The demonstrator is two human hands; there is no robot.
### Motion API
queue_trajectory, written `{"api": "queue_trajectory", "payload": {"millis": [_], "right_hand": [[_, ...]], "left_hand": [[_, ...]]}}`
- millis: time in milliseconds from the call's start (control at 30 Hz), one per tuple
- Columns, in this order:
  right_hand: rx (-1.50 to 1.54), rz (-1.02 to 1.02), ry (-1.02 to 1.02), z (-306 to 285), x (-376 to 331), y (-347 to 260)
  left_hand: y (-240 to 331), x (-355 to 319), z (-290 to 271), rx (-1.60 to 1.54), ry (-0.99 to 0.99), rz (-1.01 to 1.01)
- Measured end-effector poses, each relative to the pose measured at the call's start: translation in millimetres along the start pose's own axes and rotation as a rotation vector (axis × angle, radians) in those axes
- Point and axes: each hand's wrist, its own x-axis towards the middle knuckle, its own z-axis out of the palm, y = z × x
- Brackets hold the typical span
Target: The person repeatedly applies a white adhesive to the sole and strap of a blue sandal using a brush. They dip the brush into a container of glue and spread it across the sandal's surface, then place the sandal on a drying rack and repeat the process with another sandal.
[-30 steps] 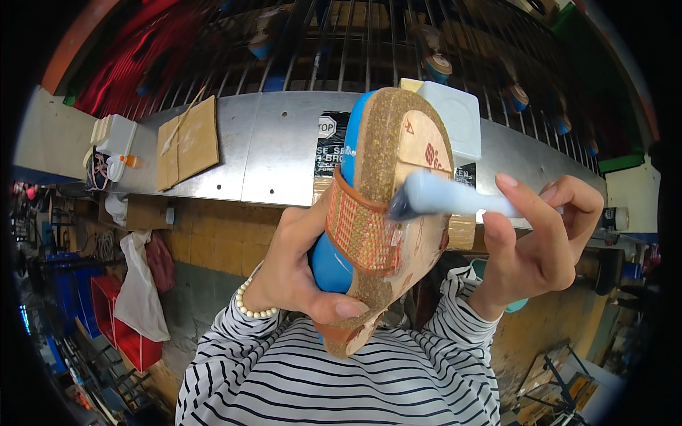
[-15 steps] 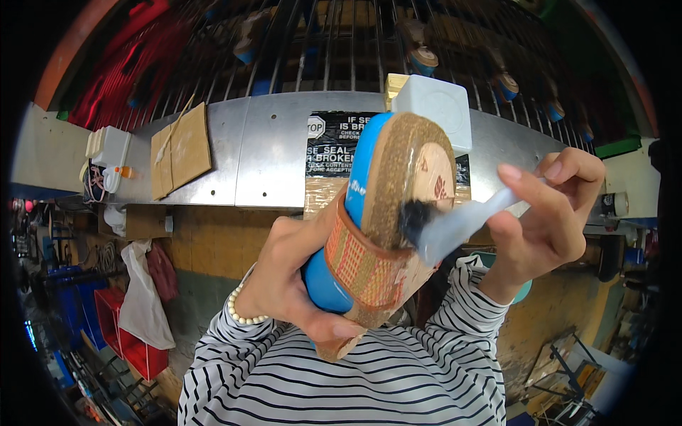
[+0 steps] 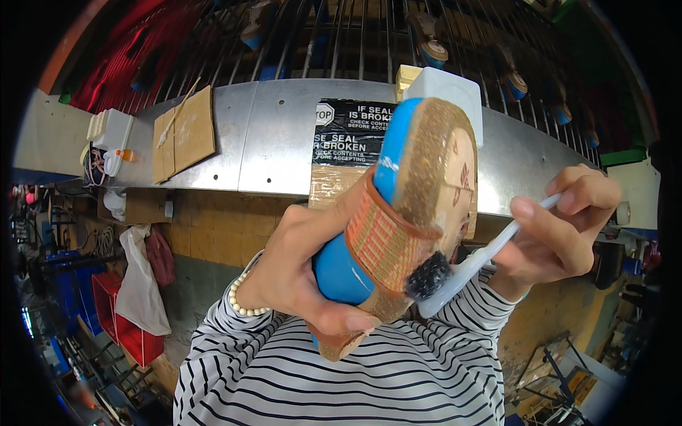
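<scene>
My left hand (image 3: 295,263), with a beaded bracelet at its wrist, is closed around a sandal (image 3: 419,167) fitted on a blue shoe last (image 3: 342,268). The sandal has a brown cork-like sole edge, a pale underside turned to the right and a woven orange-green strap (image 3: 389,238). Between the fingers of my right hand (image 3: 558,231) is the translucent white handle of a brush (image 3: 465,273). Its black, wet-looking bristles lie at the sandal's side, just below the strap's edge; whether they press on it I cannot tell.
Beyond the sandal, a white plastic container (image 3: 458,92) and a cardboard box with black printed tape (image 3: 348,131) stand on the metal bench (image 3: 277,142). A cardboard sheet (image 3: 188,142) bears a thin stick. Metal rods (image 3: 348,42) carry more shoes behind. A red crate (image 3: 142,341) stands lower left.
The brush has moved down along the sandal's side, from above the strap to below its edge. The sandal and my left hand have shifted slightly right in the picture.
</scene>
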Motion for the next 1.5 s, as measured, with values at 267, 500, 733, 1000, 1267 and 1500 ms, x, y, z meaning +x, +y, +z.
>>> {"api": "queue_trajectory", "payload": {"millis": [267,500,733,1000,1267,1500], "right_hand": [[0.011,0.292,0.126,17,-7,-1],[0.046,0.22,0.066,17,-2,-12],[-0.007,0.167,0.074,12,4,-3],[0.109,0.055,-0.057,15,0,5],[0.04,-0.085,-0.03,15,1,-2],[0.237,0.028,-0.128,7,-2,-4]], "left_hand": [[5,-3,3,-0.098,0.069,-0.061],[14,-3,2,-0.135,0.1,-0.186],[12,-1,-2,-0.027,0.042,-0.139],[21,4,1,-0.327,0.035,-0.21],[23,22,14,-0.29,0.187,0.011],[28,33,14,-0.137,0.226,0.126]]}}
